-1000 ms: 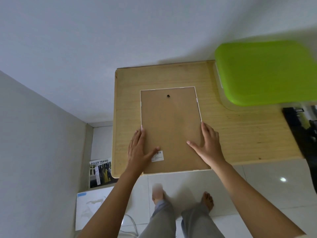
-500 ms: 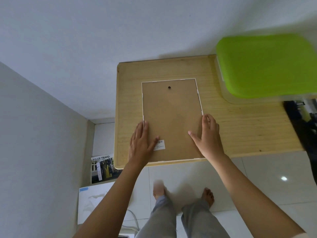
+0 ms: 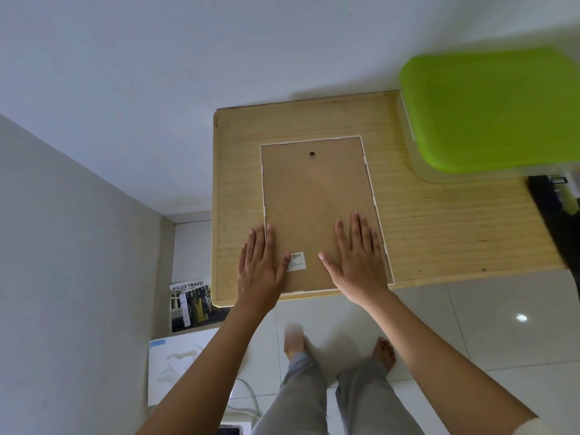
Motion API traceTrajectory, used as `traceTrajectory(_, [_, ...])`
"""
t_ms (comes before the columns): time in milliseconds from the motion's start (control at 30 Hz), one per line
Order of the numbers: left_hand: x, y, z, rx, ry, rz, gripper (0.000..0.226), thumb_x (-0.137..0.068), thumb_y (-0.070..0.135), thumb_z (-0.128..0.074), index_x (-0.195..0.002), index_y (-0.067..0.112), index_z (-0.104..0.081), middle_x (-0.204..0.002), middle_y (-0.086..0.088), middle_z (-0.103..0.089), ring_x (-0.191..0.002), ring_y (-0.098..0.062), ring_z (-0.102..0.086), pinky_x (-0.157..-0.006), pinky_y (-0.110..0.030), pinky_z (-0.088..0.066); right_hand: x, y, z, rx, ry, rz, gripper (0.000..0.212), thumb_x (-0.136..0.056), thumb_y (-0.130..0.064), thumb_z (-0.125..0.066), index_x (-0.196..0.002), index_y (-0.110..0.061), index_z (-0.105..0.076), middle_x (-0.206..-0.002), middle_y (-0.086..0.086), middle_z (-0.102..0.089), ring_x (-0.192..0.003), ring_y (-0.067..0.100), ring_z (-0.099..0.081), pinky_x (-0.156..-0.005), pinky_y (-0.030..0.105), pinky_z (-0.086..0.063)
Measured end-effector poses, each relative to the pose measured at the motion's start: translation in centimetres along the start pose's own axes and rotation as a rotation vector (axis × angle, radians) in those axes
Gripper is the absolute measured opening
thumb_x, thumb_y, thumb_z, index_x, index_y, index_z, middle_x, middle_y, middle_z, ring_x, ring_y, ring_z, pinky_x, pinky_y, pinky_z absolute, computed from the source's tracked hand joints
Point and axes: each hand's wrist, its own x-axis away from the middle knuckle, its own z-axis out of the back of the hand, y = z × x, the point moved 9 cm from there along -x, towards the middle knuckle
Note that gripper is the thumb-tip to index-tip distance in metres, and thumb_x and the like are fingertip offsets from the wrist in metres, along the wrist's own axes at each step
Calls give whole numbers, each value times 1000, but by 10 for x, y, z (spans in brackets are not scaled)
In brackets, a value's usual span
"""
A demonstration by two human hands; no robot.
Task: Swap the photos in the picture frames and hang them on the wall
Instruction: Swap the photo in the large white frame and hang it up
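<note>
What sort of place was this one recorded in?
Probably a room in a home: a small wooden table against a plain white wall, a glossy tiled floor, a green-lidded plastic storage box, and the person's bare feet.

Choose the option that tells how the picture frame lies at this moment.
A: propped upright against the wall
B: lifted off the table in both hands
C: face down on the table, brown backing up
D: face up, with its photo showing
C: the picture frame lies flat on the wooden table, its brown backing and hanging hole upward, with the left hand and right hand laid flat on its near end.
</note>
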Motion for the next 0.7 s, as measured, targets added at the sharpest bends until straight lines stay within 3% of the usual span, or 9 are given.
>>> traceTrajectory(167, [0, 2, 0, 1, 5, 10, 69, -86, 62, -6, -144, 28, 11, -152, 11, 12, -141, -6, 16, -113, -24, 12, -2, 2, 0, -29, -15, -14, 85, -79, -73, -4, -148, -23, 1, -157, 8, 10, -144, 21, 11, -112, 33, 11])
traceTrajectory(267, [2, 0, 2, 5, 11, 13, 70, -85, 63, -8, -144, 29, 9, -155, 8, 6, -141, -5, 14, -113, -24, 11, -4, 5, 7, -70, 7, -16, 91, -75, -79, 3, -148, -26, -8, -157, 5, 1, -144, 20, 2, -112, 32, 5])
traceTrajectory(400, [2, -1, 2, 23, 18, 10, 71, -85, 65, -10, -145, 30, 8, -156, 9, 4, -142, -5, 12, -114, -25, 10, -3, 16, 17, -87, 14, -6, 86, -81, -72, 4, -147, -23, -18, -157, 8, -6, -145, 23, -5, -116, 34, -7])
traceTrajectory(567, [1, -1, 4, 27, 38, 6, 72, -85, 65, -11, -145, 30, 5, -156, 8, 1, -143, -6, 8, -115, -26, 7, 5, 41, 20, -255, 19, -189, 71, -92, -56, -28, -147, -13, -16, -156, 17, 0, -144, 29, -1, -116, 42, -4])
traceTrajectory(700, [3, 1, 4, 50, 56, 23, 73, -84, 64, -12, -145, 29, 3, -156, 8, -2, -143, -7, 5, -116, -27, 6, 6, 44, 19, -448, 7, -175, 74, -93, -37, -48, -147, -7, -7, -157, 11, -3, -145, 22, 1, -116, 32, 1])
